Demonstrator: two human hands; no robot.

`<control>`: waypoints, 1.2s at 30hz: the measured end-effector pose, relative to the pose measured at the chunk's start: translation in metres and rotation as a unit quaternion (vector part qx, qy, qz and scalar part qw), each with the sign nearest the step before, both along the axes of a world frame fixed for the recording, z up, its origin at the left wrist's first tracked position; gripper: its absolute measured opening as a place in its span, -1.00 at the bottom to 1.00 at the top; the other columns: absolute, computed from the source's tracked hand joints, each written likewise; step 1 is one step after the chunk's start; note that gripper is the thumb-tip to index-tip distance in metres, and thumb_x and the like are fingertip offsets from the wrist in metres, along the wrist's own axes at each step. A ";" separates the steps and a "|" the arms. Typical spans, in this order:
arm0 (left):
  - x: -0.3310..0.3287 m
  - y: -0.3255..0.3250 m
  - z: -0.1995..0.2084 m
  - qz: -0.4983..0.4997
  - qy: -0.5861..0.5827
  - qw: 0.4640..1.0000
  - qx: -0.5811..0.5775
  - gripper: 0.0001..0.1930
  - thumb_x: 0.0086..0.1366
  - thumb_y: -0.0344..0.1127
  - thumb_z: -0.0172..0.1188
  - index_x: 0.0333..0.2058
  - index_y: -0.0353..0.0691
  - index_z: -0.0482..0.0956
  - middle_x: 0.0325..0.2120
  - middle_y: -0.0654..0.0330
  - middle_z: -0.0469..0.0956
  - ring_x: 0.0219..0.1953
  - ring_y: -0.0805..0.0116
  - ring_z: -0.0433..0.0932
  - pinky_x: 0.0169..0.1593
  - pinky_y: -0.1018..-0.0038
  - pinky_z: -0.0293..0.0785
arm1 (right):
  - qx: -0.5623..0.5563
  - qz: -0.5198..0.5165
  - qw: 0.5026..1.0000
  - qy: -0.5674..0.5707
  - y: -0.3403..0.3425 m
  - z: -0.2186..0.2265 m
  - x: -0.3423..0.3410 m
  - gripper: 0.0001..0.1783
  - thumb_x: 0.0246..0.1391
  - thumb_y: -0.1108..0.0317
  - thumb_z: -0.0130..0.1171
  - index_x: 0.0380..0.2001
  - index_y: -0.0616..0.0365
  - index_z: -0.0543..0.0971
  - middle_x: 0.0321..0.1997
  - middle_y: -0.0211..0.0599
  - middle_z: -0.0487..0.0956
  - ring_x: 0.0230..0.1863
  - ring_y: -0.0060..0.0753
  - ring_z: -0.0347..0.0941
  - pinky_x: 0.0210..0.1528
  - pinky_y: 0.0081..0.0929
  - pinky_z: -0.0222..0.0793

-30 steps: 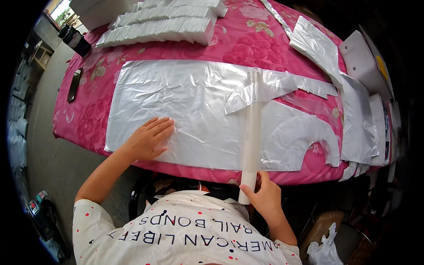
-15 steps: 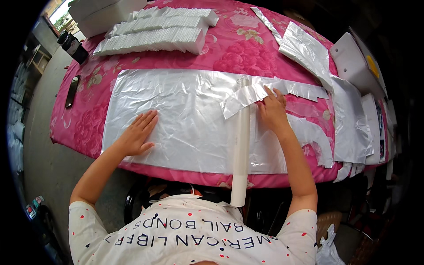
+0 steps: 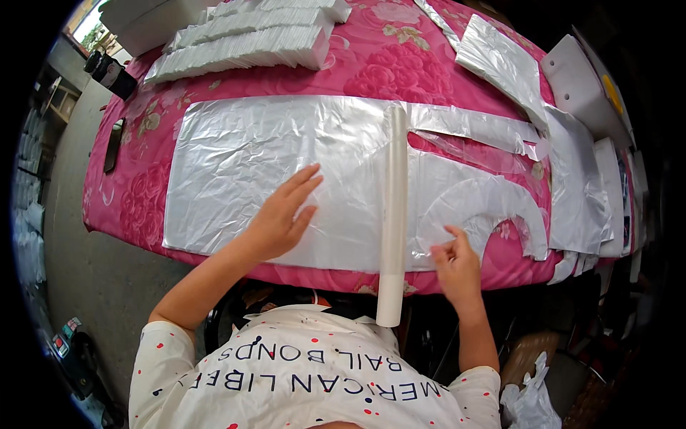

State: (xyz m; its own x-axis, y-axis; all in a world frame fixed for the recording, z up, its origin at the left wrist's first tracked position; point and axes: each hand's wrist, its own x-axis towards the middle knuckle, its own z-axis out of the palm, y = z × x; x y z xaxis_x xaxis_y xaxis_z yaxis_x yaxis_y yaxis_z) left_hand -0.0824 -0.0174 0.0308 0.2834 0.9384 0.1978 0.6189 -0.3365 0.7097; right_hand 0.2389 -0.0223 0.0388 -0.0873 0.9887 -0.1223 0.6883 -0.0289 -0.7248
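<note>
Moved: my right hand (image 3: 459,264) down off the silvery strip (image 3: 471,123), my left hand (image 3: 282,222) inward.
Left open over the silvery sheet (image 3: 236,164), contact unclear; right loosely curled, empty. Pale roll (image 3: 394,207) crosses sheet, overhanging pink tabletop's (image 3: 150,196) near edge. Dark capital lettering (image 3: 321,384), upside down, across my white shirt (image 3: 168,357).

Silver sheeting (image 3: 279,154) is part. covered by white roll (image 3: 394,207); contact w/ palm of L hand (image 3: 282,220) can't be det'd. Curled fingers of R hand (image 3: 458,268) are part. hidden. Top edge: white box (image 3: 146,27), white stacks (image 3: 243,48) & far side of table (image 3: 393,79) are cut off. Btm edge: shirt (image 3: 314,372) is cropped. Pale pile (image 3: 30,207), far L, is too blurred to be ID'd.
</note>
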 end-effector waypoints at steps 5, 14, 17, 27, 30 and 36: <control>0.071 0.015 -0.035 -0.027 0.050 0.997 0.042 -0.48 0.22 -0.36 -0.06 0.12 -0.51 0.14 0.20 -0.16 0.07 0.27 -0.03 0.01 0.29 0.21 -0.05 | -0.097 0.121 0.986 -0.061 -0.050 0.011 -0.042 0.02 -0.08 -0.04 0.18 0.21 0.47 -0.04 -0.53 -0.14 0.56 -0.50 -0.14 0.53 -0.41 -0.34 0.41; 0.084 0.019 -0.050 -0.039 0.207 0.973 0.090 -0.33 0.14 -0.24 -0.13 0.18 -0.51 0.02 0.24 -0.16 -0.03 0.32 0.02 -0.10 0.32 0.19 -0.15 | -0.012 0.157 0.984 -0.081 -0.026 0.009 -0.032 -0.23 -0.03 -0.05 0.15 0.08 0.38 0.30 -0.31 -0.08 0.55 -0.31 -0.11 0.50 -0.26 -0.34 0.41; 0.070 0.008 -0.043 -0.051 0.171 0.979 0.095 -0.33 0.12 -0.26 -0.01 0.17 -0.49 0.06 0.23 -0.15 -0.01 0.32 0.03 -0.10 0.31 0.20 -0.13 | 0.258 0.310 0.910 -0.094 0.019 -0.008 -0.026 -0.28 0.00 -0.10 0.07 0.10 0.23 0.33 0.14 -0.03 0.32 0.13 0.04 0.24 0.11 -0.20 0.19; -0.082 -0.107 -0.017 0.226 -0.055 0.972 0.032 -0.56 0.24 -0.37 -0.05 0.09 -0.36 0.28 0.13 -0.01 0.27 0.19 0.11 0.22 0.21 0.35 0.12 | 0.223 0.593 0.774 0.015 0.041 -0.008 -0.164 -0.26 0.08 -0.22 -0.16 0.13 0.13 0.32 0.11 -0.11 0.38 0.23 -0.04 0.13 0.28 -0.13 -0.08; -0.118 -0.143 -0.019 0.336 -0.158 0.929 -0.006 -0.61 0.35 -0.28 -0.21 0.08 -0.35 0.31 0.09 0.08 0.33 0.14 0.28 0.27 0.18 0.41 0.14 | -0.008 0.714 0.666 0.216 -0.001 0.008 -0.235 -0.38 0.11 -0.05 -0.07 0.09 0.18 0.36 -0.04 -0.07 0.49 0.02 -0.03 0.36 0.13 -0.23 0.18; -0.127 -0.195 -0.028 0.382 -0.228 0.895 -0.035 -0.61 0.37 -0.28 -0.22 0.09 -0.33 0.31 0.05 0.11 0.35 0.09 0.35 0.33 0.15 0.45 0.19 | 0.137 0.608 0.717 0.312 0.030 0.019 -0.268 -0.60 0.11 0.15 -0.01 -0.09 0.21 0.49 -0.13 -0.13 0.53 -0.09 -0.10 0.43 -0.05 -0.33 0.31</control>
